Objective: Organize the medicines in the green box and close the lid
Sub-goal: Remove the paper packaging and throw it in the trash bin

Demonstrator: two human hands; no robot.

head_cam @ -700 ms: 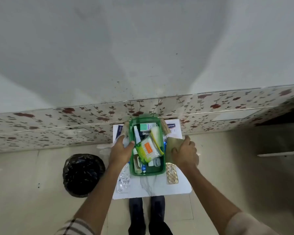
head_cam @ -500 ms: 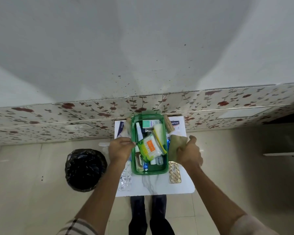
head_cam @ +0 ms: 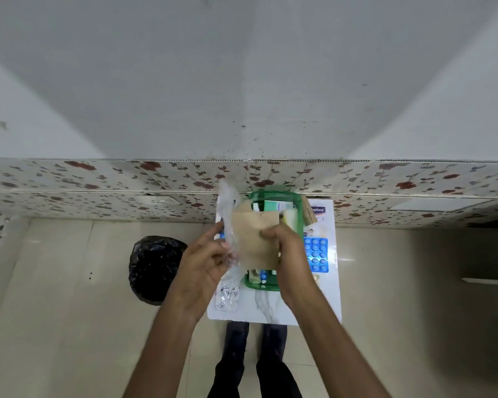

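The green box (head_cam: 273, 195) stands open on a small white table (head_cam: 273, 308), packed with tubes, cartons and packets. Both hands are raised above it. My right hand (head_cam: 288, 254) grips a brown paper envelope (head_cam: 255, 242) by its right edge, and the envelope hides most of the box. My left hand (head_cam: 204, 262) pinches a clear plastic blister strip (head_cam: 227, 208) that sticks up beside the envelope. A blue blister pack (head_cam: 316, 254) lies on the table right of the box. No lid is visible.
A second clear strip (head_cam: 227, 297) lies on the table's left front. A white carton with blue print (head_cam: 318, 211) sits at the back right. A black bin bag (head_cam: 153, 268) stands on the floor to the left. A flowered wall panel (head_cam: 98, 185) runs behind.
Both hands lifted from the sides of the box. The right brought the brown envelope over the box, uncovering the blue blister pack; the left picked up a clear strip.
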